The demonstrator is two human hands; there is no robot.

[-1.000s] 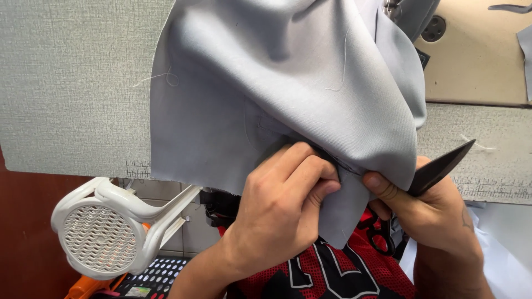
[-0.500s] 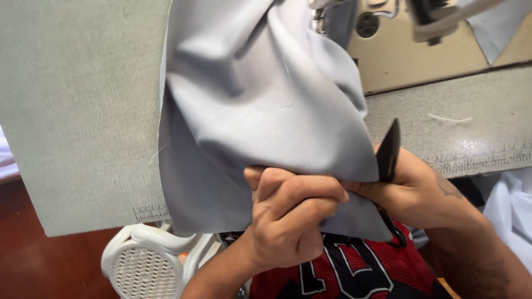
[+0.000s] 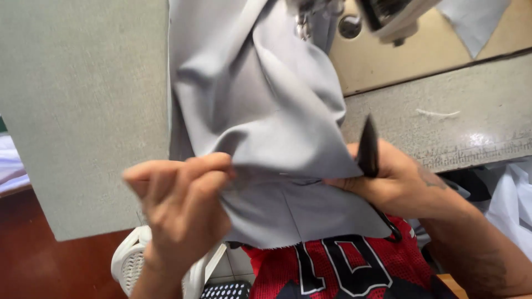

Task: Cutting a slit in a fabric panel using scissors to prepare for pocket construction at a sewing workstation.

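Head view, the only one: grey fabric piece (image 3: 266, 133) hangs off the edge of the grey sewing table (image 3: 83, 111), its top end bunched up under the sewing machine (image 3: 388, 16), its lower hem held up over the person's lap in front of the red jersey (image 3: 332, 266). Left hand (image 3: 180, 205) pinches the fabric's left fold between thumb and fingers, closed on the cloth, motion-blurred. Right hand (image 3: 388, 177) pinches the right side of the same fold and also grips black scissors (image 3: 367, 147), blades pointing up, just beside the cloth; cannot tell if the blades are parted. Risks, as judgement: the scissor tip sits very near the fabric and the thumb, so a slip could nick either; tugging on cloth caught at the machine could drag or snag it; a loose pinch could drop the fold. White plastic chair (image 3: 133, 266) lower left, more pale cloth (image 3: 512, 194) at the right.
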